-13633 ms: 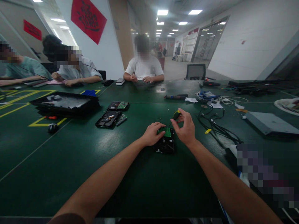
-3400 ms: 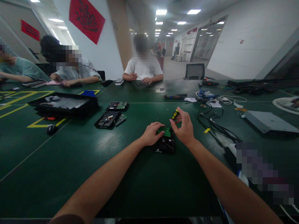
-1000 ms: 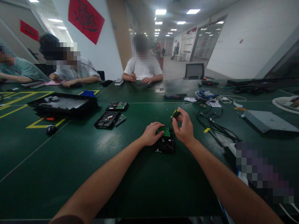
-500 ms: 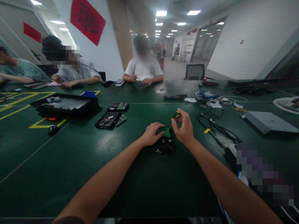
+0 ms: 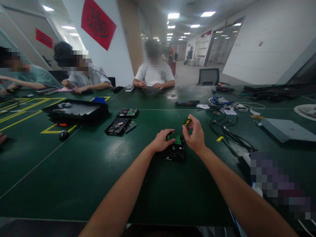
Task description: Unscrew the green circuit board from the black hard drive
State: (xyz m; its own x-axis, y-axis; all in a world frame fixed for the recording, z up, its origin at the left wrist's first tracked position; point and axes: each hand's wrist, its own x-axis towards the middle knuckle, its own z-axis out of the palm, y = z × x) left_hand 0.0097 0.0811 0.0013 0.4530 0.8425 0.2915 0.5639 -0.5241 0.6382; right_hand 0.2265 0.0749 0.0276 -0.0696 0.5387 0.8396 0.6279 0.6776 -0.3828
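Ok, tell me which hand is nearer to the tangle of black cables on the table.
Right. The right hand holds the screwdriver just left of the black cables, with bare table between. The left hand rests on the hard drive, farther left.

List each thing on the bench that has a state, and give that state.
hard drive: flat, green circuit board up, pinned by left hand.
screwdriver: tilted, in right hand grip, tip toward the board.
second drive: lying opened, untouched.
third drive: flat, board up.
black tray: lying flat, holding parts.
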